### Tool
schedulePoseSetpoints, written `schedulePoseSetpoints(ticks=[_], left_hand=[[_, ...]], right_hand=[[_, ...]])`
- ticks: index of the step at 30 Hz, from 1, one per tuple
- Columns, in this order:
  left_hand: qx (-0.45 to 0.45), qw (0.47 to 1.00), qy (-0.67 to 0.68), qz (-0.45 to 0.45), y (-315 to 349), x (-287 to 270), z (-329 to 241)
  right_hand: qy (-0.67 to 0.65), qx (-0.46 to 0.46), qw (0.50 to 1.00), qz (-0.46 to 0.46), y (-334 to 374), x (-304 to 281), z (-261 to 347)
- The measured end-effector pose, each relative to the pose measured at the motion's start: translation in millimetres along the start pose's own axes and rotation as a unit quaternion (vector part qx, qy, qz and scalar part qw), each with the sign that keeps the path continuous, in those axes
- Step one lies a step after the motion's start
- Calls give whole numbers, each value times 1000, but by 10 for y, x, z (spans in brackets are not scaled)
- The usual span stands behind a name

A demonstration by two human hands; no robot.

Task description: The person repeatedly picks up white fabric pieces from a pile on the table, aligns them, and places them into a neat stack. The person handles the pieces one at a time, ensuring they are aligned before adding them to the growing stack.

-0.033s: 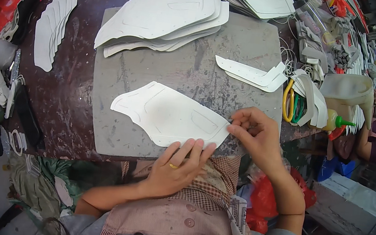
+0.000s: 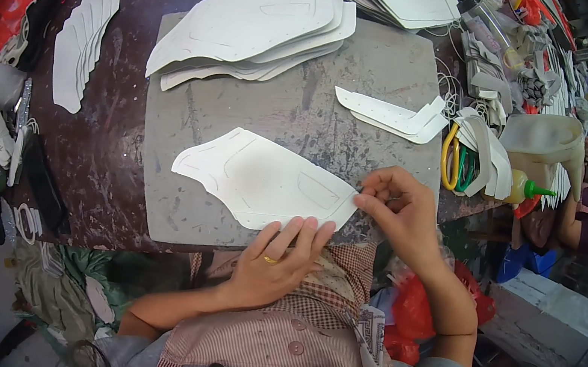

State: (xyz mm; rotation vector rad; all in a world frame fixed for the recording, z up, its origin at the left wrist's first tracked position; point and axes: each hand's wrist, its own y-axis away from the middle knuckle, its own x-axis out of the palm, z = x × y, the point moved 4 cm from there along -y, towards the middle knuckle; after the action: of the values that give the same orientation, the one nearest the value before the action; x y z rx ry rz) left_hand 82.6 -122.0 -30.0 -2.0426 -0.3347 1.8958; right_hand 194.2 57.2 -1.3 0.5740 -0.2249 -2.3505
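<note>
White panel (image 2: 257,174), steadied: left hand (image 2: 272,264) spread on edge; right hand (image 2: 405,211), narrow grip, seemingly pinching corner; next needs lightness.

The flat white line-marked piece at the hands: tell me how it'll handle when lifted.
The piece looks thin, so probably light. It may flex: similar sheets in the curved white stack bow. Lying flat, it seems unlikely to roll.

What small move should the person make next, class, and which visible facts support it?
Probably lift the right corner of the flat white sheet with curved edges and drawn outlines, using the right hand: its thumb is at that corner, while the fingers of the left hand rest along the near edge, where they could steady it against the grey, stained board.
</note>
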Motion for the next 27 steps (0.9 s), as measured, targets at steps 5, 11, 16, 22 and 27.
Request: schedulePoseSetpoints(ticks=[5, 11, 16, 22, 27], left_hand=[[-26, 987, 142, 68, -215, -113, 75], [32, 979, 202, 22, -815, -454, 822], [60, 991, 116, 25, -769, -260, 993], [10, 960, 210, -186, -1342, -807, 1554], [-142, 946, 278, -92, -1647, -151, 2576]], right_hand=[[178, -35, 983, 24, -51, 30, 172], [222, -224, 949, 14, -86, -63, 609], [109, -273, 956, 11, -168, 182, 345], [223, -357, 892, -165, -631, -313, 308], [236, -380, 885, -132, -705, -134, 191]])
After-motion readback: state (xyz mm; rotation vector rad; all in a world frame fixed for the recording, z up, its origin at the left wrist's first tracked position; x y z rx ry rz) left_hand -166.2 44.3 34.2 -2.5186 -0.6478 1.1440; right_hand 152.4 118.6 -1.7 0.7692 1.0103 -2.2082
